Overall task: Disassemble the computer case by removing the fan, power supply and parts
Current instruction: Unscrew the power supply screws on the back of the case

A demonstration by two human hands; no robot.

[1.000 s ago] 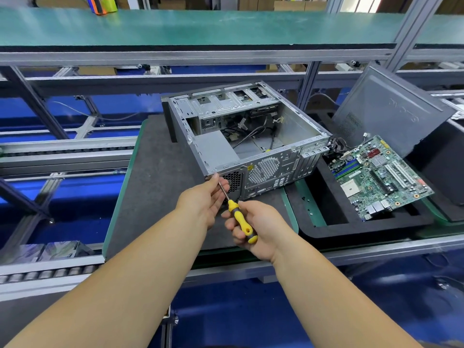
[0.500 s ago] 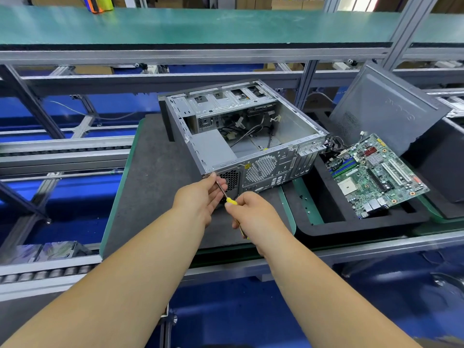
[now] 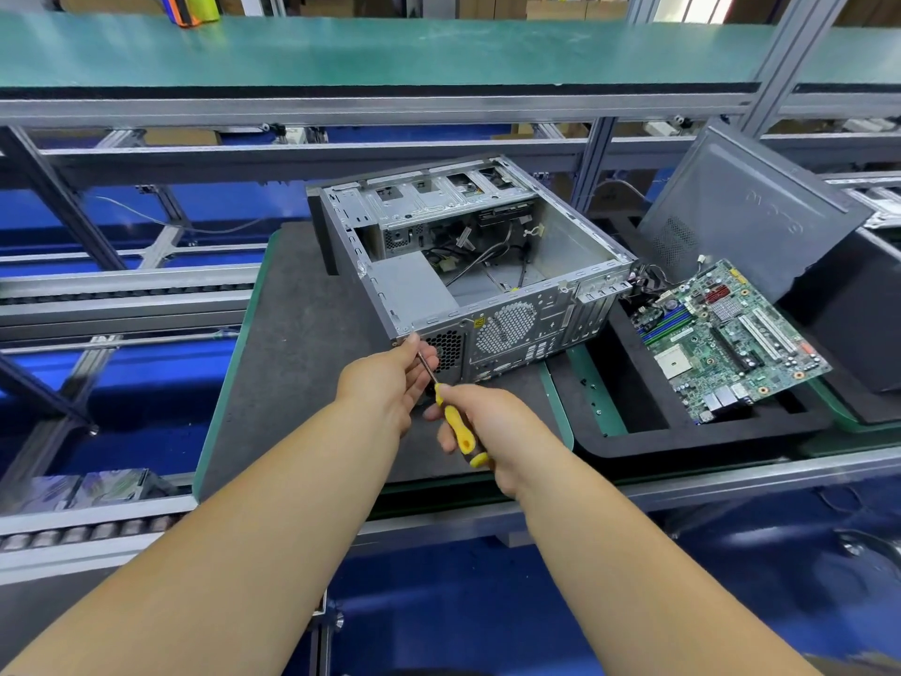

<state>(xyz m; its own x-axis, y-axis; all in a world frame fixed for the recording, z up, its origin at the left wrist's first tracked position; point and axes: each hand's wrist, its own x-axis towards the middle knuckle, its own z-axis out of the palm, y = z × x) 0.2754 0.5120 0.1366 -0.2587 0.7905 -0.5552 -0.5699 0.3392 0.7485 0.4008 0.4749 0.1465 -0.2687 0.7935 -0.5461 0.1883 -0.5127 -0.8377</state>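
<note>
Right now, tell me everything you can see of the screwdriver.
The screwdriver has a yellow handle with black grip sections and a thin bare metal shaft. It slants up and to the left, tip toward the computer case's near left rear corner. The right hand grips the handle; the left hand's fingers pinch the shaft near the tip, which they hide.

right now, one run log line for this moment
right hand grips screwdriver | left hand steadies shaft | tip at computer case rear corner

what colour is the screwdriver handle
Yellow with black, on the screwdriver handle, seen in the head view.
</note>
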